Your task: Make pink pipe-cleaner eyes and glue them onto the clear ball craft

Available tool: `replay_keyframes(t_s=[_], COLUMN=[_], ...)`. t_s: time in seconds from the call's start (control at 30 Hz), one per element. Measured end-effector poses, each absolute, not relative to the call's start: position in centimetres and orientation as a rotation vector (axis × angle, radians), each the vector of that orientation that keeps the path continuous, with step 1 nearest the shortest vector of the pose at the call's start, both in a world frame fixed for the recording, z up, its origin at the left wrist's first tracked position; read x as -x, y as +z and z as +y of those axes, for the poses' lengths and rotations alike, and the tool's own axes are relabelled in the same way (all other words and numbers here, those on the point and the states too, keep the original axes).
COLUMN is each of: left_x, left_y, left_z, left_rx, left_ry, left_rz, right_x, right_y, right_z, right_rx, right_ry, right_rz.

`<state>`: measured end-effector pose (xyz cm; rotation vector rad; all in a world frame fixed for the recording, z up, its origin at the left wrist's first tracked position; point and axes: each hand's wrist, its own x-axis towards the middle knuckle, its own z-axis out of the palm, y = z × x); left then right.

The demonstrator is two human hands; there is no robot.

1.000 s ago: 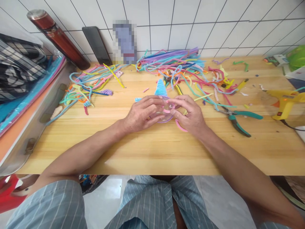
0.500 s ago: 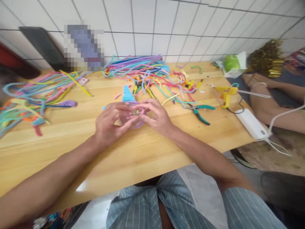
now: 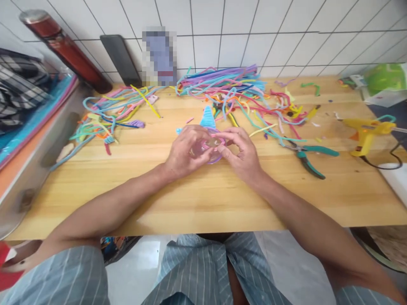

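Both hands meet at the middle of a wooden table [image 3: 203, 199]. My left hand [image 3: 184, 154] curls its fingers around a small clear round piece [image 3: 212, 156] with a pink pipe cleaner wound on it. My right hand [image 3: 240, 154] pinches the same piece from the right side. Just behind the hands stands a light blue cone [image 3: 207, 117] made of coiled pipe cleaner. How the pink strand is fastened is hidden by my fingers.
Heaps of coloured pipe cleaners [image 3: 222, 84] spread over the far half of the table, more at the left [image 3: 108, 112]. Teal-handled pliers [image 3: 307, 154] and a yellow glue gun [image 3: 365, 131] lie right. A red flask [image 3: 60, 46] leans at the back left.
The view swung right and then back to the front. Both hands stayed together on the clear piece; the loose pink loop by my right hand no longer hangs out.
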<state>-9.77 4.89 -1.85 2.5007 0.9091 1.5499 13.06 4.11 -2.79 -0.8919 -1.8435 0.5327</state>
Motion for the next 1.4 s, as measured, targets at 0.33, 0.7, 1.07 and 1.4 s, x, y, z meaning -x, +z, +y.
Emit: replay_keyframes(t_s=[0.33,0.7,1.07,1.4], left_x=[10.0,9.4,9.8,9.7], left_y=[-1.7,-2.1,-2.3,-2.0], left_z=[4.9,4.9,3.8,3.9], left_rx=[-2.491,-2.441,-1.728,-1.554], left_ry=[1.512,1.562,1.602,1.341], left_rz=[0.801,0.738,1.185,1.354], right_x=[-13.1,-13.2,-13.1,-12.8], right_y=[-3.2,-3.8,-3.7,-3.7], right_z=[4.1,4.2,3.8,3.9], right_rx=[0.891,0.872,0.866,0.876], right_ry=[0.493,0.331,0.304,0.259], right_rz=[-1.82,-1.885,-1.873,-1.844])
